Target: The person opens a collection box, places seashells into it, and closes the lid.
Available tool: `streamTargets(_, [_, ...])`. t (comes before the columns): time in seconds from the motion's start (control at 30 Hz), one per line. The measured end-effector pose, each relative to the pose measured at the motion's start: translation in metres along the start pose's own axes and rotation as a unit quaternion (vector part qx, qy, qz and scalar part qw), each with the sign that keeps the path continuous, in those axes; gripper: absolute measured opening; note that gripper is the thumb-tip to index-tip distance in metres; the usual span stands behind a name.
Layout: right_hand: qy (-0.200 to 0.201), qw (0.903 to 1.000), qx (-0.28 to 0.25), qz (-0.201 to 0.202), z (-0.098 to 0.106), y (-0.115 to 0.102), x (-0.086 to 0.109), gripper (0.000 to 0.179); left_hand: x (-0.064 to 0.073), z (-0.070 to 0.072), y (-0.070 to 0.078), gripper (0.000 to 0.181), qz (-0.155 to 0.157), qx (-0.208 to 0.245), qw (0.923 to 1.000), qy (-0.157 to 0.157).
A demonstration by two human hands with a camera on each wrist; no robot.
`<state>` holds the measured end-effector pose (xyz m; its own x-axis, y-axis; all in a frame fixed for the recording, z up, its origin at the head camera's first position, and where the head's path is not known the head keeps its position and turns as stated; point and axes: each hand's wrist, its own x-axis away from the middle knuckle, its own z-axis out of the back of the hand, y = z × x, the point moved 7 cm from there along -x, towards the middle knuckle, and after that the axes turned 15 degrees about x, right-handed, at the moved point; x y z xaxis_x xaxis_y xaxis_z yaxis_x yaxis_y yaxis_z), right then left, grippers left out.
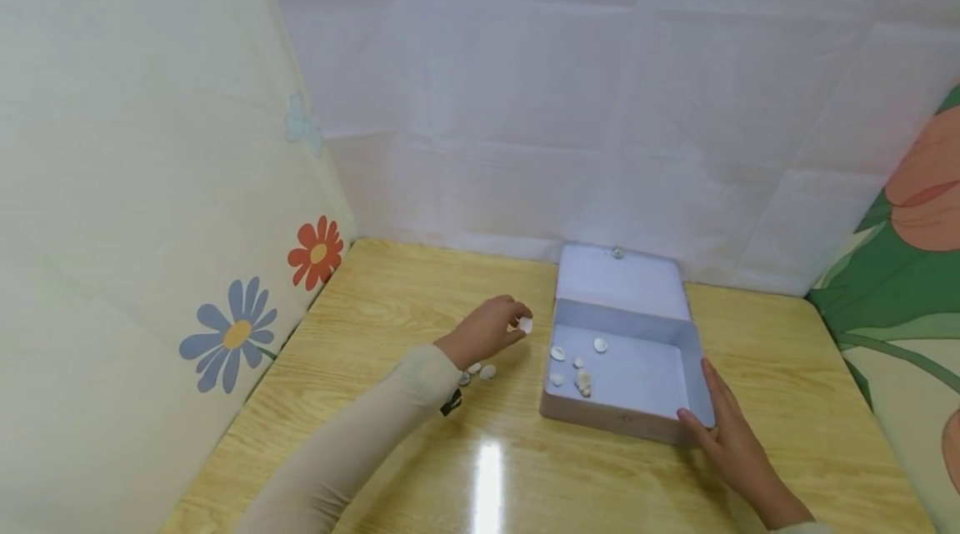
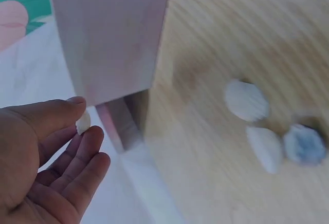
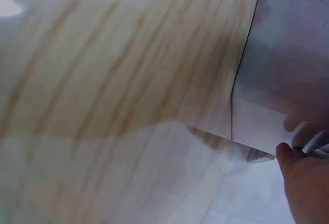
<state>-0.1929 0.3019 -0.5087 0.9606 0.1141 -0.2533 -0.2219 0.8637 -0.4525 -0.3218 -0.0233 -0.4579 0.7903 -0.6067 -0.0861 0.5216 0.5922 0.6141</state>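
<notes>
My left hand (image 1: 483,332) pinches a small white seashell (image 2: 83,123) between thumb and fingertips. It is above the table, just left of a hinged metal box (image 1: 626,424). The box lies with its lid (image 1: 622,280) folded back, and its inside is pale lilac. On its floor, toward the left, sit several shells, among them a flat white one (image 1: 600,345) and a knobby spiral one (image 1: 583,382). My right hand (image 1: 731,438) holds the box's front right corner, thumb on the front rim and fingers along the right wall.
Loose shells lie on the wooden table (image 1: 420,284) under my left wrist: a ribbed white shell (image 2: 247,100), a longer white shell (image 2: 266,149) and a bluish-grey shell (image 2: 304,144). A white cloth (image 1: 525,101) hangs behind; flowered cloths flank the table.
</notes>
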Motion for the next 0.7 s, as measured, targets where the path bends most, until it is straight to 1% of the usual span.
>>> streamTargets(0.1, [-0.003, 1.0, 0.005, -0.003, 0.0, 0.0, -0.001, 0.086, -0.005, 0.002, 0.012, 0.028, -0.018, 0.002, 0.9998, 0.007])
streamTargets(0.23, [-0.004, 0.9999, 0.008, -0.005, -0.001, 0.001, 0.0, 0.086, -0.012, 0.002, 0.022, 0.029, -0.026, -0.001, 0.9996, 0.006])
streamTargets(0.37, [-0.004, 0.9999, 0.01, -0.009, -0.002, 0.002, 0.0, 0.087, -0.017, 0.0, 0.028, 0.03, -0.03, 0.001, 0.9996, 0.003])
streamTargets(0.53, [-0.015, 0.9997, 0.013, -0.015, -0.004, 0.003, 0.0, 0.087, -0.022, -0.006, 0.033, 0.032, -0.024, 0.019, 0.9995, 0.0])
streamTargets(0.7, [-0.021, 0.9995, 0.013, -0.018, -0.004, 0.003, 0.0, 0.087, -0.027, -0.013, 0.041, 0.028, -0.041, 0.02, 0.9989, -0.009])
